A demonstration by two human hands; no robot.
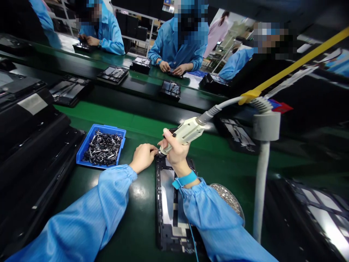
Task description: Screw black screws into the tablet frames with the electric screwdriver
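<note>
My right hand (176, 149) is wrapped round a cream electric screwdriver (185, 133), its tip pointing down at the far left corner of a black device frame (170, 207) lying lengthwise on the green bench. My left hand (143, 156) is closed in a pinch right at the screwdriver tip, on the frame's corner; what it pinches is too small to see. The screwdriver's grey cable (226, 103) runs up to a yellow rail (297, 65). Both arms wear blue sleeves, and a blue strap is on my right wrist.
A blue tray (81, 153) of small black metal parts sits left of my hands. A round dish of screws (229, 198) lies by my right elbow. Black trays are stacked at left (29, 145) and right (313, 211). People in blue coats work across the conveyor (141, 85).
</note>
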